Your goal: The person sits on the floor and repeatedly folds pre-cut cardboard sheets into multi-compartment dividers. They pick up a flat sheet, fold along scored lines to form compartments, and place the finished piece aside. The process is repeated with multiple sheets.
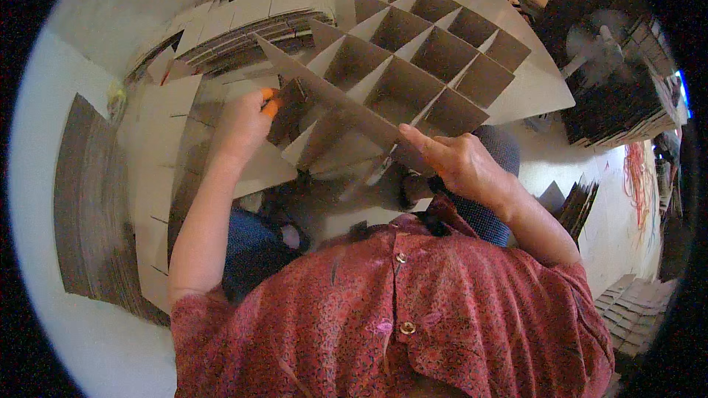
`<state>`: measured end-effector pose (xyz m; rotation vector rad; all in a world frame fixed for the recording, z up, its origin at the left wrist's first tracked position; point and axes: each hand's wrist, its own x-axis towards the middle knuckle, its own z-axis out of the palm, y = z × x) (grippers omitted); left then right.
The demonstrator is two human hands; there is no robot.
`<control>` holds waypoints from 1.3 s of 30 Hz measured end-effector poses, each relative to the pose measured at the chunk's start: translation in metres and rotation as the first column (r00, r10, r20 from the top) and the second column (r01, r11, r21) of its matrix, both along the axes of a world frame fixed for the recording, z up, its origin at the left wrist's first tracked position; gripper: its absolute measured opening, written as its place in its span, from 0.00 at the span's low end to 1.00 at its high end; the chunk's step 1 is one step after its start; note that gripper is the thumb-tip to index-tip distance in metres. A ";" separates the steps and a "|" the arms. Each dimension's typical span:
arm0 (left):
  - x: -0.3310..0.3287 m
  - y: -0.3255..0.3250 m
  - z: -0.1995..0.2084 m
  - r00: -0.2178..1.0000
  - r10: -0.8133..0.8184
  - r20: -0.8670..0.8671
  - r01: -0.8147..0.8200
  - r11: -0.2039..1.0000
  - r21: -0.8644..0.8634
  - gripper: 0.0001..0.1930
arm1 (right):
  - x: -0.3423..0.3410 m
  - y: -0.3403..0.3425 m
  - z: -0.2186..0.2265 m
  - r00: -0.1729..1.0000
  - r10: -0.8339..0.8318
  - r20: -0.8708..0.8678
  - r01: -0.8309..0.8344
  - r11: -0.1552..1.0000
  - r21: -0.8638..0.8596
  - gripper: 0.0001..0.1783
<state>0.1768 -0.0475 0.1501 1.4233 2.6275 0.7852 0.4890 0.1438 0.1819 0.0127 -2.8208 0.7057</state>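
Left hand (243, 121) and right hand (457, 162) grip cardboard divider grid (413, 66). It rests over a cardboard sheet (538, 88); slotted strip stacks (243, 22) crowd the pale floor (44, 103)

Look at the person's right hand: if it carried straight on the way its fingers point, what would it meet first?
The right hand points up-left along the long cardboard strip it touches, so it would probably slide along that strip into the cardboard divider grid; depth is unclear.

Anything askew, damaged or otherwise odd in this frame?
Nothing looks damaged or spilled. The cardboard divider grid sits tilted, but the left hand and right hand both grip the long strip at its near edge. Slotted strips lie loosely fanned at left.
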 end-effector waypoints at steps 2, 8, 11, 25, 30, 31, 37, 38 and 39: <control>-0.007 0.000 -0.007 1.000 0.016 0.000 -0.016 1.000 0.006 0.11 | 0.003 0.000 0.003 1.000 0.005 -0.025 -0.004 0.999 0.040 0.37; -0.004 0.007 -0.014 0.997 0.067 -0.037 -0.069 0.996 -0.061 0.11 | 0.007 -0.004 0.004 0.997 -0.051 -0.052 0.053 0.998 0.032 0.37; 0.004 0.006 -0.012 0.997 0.076 -0.027 -0.077 0.996 -0.038 0.11 | 0.012 -0.004 0.011 0.997 -0.076 -0.024 0.077 0.996 0.034 0.38; 0.031 -0.006 0.011 0.753 0.049 0.656 -0.247 0.945 0.214 0.21 | -0.001 0.007 -0.024 0.827 -0.286 -0.484 0.388 0.914 0.121 0.40; 0.054 -0.005 0.017 0.539 -0.185 0.822 -0.135 0.944 0.301 0.24 | -0.006 0.024 -0.011 0.764 -0.639 0.091 0.634 0.717 -0.289 0.39; 0.070 -0.004 0.026 0.521 -0.220 0.825 -0.107 0.942 0.319 0.26 | -0.006 0.012 0.011 0.817 -0.517 0.257 0.577 0.747 -0.331 0.40; 0.167 0.063 0.005 0.442 -0.503 0.743 0.169 0.860 0.481 0.38 | -0.024 -0.030 -0.014 0.837 -0.545 0.039 0.440 0.630 -0.640 0.30; 0.179 0.066 0.005 0.320 -0.528 0.787 0.137 0.847 0.513 0.40 | -0.025 -0.029 -0.019 0.845 -0.534 0.033 0.389 0.570 -0.723 0.26; 0.182 0.067 0.003 0.332 -0.539 0.774 0.152 0.841 0.520 0.39 | -0.023 -0.028 -0.020 0.847 -0.530 0.031 0.344 0.503 -0.793 0.22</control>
